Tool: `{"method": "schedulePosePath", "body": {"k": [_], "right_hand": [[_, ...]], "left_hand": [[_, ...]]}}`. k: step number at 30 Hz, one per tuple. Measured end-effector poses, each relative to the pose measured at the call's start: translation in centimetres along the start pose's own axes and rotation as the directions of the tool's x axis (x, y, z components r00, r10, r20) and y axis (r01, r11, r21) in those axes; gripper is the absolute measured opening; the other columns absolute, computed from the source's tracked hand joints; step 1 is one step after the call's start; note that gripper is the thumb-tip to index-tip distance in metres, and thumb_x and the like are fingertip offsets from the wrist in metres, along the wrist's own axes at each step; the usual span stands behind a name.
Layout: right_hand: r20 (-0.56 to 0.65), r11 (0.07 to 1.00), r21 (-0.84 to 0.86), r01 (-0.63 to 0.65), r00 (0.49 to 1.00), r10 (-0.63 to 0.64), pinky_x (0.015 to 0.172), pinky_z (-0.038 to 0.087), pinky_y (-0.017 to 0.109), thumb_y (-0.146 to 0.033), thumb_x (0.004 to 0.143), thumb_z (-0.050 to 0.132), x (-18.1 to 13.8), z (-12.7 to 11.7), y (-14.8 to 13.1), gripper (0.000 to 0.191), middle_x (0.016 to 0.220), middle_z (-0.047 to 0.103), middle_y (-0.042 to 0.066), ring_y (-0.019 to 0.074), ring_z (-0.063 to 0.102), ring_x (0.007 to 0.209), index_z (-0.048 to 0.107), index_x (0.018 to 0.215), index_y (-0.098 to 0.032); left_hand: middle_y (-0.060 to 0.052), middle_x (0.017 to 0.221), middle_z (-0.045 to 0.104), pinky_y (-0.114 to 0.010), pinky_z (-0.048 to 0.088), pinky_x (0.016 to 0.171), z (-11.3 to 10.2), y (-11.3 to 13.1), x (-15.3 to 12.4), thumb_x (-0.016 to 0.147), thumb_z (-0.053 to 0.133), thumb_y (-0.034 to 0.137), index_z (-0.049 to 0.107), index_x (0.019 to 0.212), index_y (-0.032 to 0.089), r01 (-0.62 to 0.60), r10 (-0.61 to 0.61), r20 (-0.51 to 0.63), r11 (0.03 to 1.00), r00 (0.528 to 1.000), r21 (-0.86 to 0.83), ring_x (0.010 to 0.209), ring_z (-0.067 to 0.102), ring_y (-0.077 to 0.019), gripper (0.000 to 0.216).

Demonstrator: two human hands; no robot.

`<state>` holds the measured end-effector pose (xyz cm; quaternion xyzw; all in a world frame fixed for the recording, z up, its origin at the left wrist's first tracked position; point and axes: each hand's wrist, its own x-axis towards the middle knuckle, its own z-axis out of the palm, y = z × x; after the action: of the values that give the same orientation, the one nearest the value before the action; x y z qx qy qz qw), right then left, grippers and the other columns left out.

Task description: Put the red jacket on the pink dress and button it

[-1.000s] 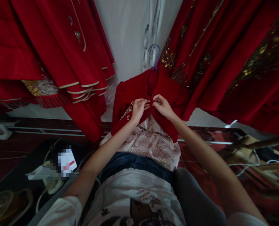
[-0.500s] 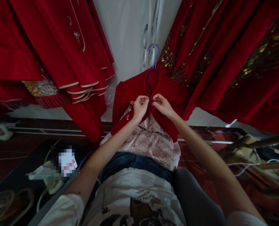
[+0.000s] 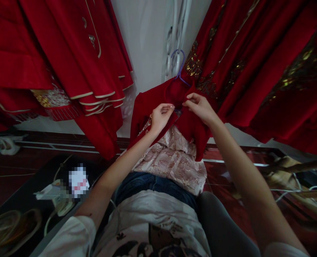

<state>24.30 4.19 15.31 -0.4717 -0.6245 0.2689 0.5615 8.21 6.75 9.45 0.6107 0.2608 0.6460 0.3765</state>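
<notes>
A red jacket [image 3: 150,98] hangs in front of me on a purple hanger [image 3: 180,71], its lower part over my lap. My left hand [image 3: 160,116] pinches one front edge near the collar. The other front edge is pinched by my right hand [image 3: 200,107], slightly higher and to the right. A gap shows between the two edges, with part of the hanger visible inside. Beaded trim [image 3: 147,124] sits on the jacket beside my left hand. Pale pink brocade fabric [image 3: 169,160] lies below the jacket, across my lap.
Red garments [image 3: 99,82] with pale piping hang at left, and red garments with gold sequins [image 3: 289,80] hang at right. A white wall [image 3: 145,43] stands behind. At lower left, a dark surface [image 3: 27,192] bears cords and a blurred-out item. Wooden pieces [image 3: 295,167] lie at right.
My hands were together at the collar's front; now they are apart. My right hand has moved up and right with its edge, opening the jacket's front. The view has shifted slightly.
</notes>
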Motion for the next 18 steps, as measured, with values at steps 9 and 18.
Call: {"method": "schedulePosePath", "body": {"k": [9, 18], "right_hand": [[0.020, 0.992, 0.064, 0.108, 0.994, -0.110, 0.087, 0.054, 0.035, -0.035, 0.067, 0.077, -1.4, 2.8, 3.7, 0.037, 0.092, 0.067, 0.004, 0.0158, 0.065, 0.086, 0.061, 0.097, -0.019], [-0.099, 0.957, -0.177, 0.229, 0.964, -0.249, 0.075, 0.057, 0.031, -0.037, 0.076, 0.072, -2.2, 2.5, 3.3, 0.025, 0.093, 0.074, 0.005, 0.0169, 0.070, 0.077, 0.073, 0.092, -0.019]], "left_hand": [[-0.007, 0.096, 0.074, -0.033, 0.055, 0.090, -0.5, -0.2, -1.5, 0.075, 0.067, 0.011, 0.068, 0.090, 0.015, 0.057, -0.057, -0.001, 0.998, 0.998, -0.008, 0.087, 0.070, -0.0150, 0.016], [-0.008, 0.099, 0.074, -0.033, 0.057, 0.088, -0.3, 0.0, -1.6, 0.076, 0.069, 0.015, 0.069, 0.097, 0.015, 0.029, -0.028, 0.028, 0.999, 0.999, -0.032, 0.087, 0.071, -0.0156, 0.022]]}}
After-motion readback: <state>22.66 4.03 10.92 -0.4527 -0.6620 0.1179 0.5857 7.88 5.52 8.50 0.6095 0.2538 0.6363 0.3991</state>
